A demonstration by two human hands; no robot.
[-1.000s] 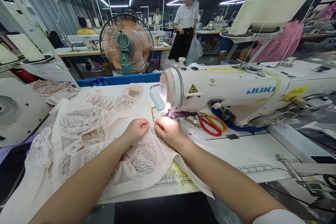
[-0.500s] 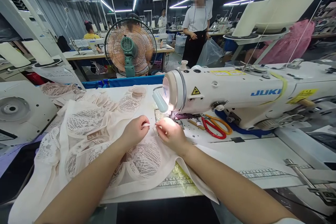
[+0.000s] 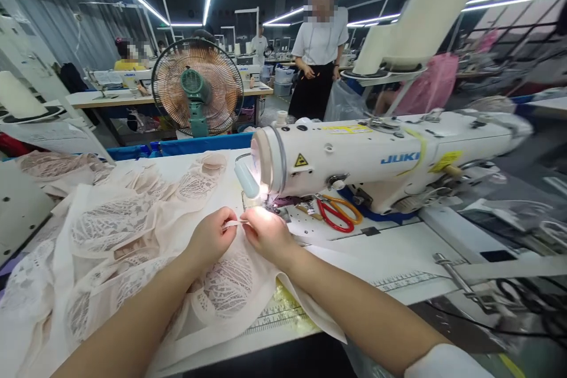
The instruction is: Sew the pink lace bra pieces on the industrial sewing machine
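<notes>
My left hand [image 3: 216,231] is closed, pinching a narrow pale strap [image 3: 231,224] just in front of the sewing machine's needle area. Close beside it, my right hand [image 3: 267,231] is closed too, its thumb and fingertips on the strap's other end. Below both hands spreads a pale pink lace bra [image 3: 230,286], its cup facing up and its band running toward the table's front edge. The white sewing machine [image 3: 310,156] stands just beyond my right hand, with its lamp lit over the needle area. My fingers hide part of the strap.
More lace bras [image 3: 113,218] lie heaped on the left. Red- and orange-handled scissors [image 3: 336,215] rest on the machine bed. A measuring tape print [image 3: 279,314] runs along the front edge. A fan [image 3: 197,88] and a standing person [image 3: 319,47] are behind the table.
The camera view has turned to the right, so things appear further left. Both hands still pinch the strap, their fingertips close together.
</notes>
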